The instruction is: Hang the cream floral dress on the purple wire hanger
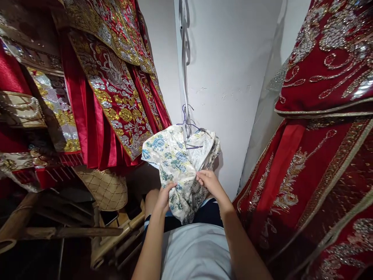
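Note:
A short-sleeved floral blouse, cream with blue and green flowers, hangs on a thin dark purple wire hanger right before me. Its neckline gapes, so the hanger's lower bar shows inside. My left hand grips the blouse's lower left side, thumb on the front and fingers behind the cloth. My right hand pinches the edge of the front opening at about the middle of the blouse. Part of the garment below the right hand is bunched in folds.
A white strip with loops runs down the pale wall behind the hanger. Red embroidered costumes hang at left, and another beaded red garment at right. Bamboo furniture stands at lower left.

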Tool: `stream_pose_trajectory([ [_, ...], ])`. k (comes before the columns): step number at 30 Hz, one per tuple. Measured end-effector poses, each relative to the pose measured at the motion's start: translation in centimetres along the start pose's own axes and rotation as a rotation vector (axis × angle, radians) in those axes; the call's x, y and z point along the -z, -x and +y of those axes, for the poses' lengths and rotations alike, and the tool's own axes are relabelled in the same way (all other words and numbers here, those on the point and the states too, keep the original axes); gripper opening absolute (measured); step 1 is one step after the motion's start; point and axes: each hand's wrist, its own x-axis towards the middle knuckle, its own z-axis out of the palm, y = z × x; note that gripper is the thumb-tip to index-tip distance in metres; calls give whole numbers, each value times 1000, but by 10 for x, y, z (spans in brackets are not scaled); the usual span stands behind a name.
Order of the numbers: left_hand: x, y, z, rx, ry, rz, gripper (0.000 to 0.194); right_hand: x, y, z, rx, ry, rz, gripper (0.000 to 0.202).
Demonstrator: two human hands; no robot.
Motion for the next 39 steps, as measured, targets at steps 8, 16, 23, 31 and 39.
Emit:
stream_pose_trajectory([
  [8,-45,24,-19,-876,-349,55,43,-22,5,1,-27,-41,-84,20],
  [16,-41,19,-12,-780,-569,-288,11,-18,-44,-59,100,-143,78,24],
  [23,-32,16,-15,-725,-763,-427,15,-17,-106,-134,181,-150,130,20],
  [31,-71,-21,117,-946,-325,-307,37,-13,-84,-132,250,-92,97,21],
  [39,-88,-46,188,-1241,-563,-171,16,-12,-85,-89,289,43,136,23],
])
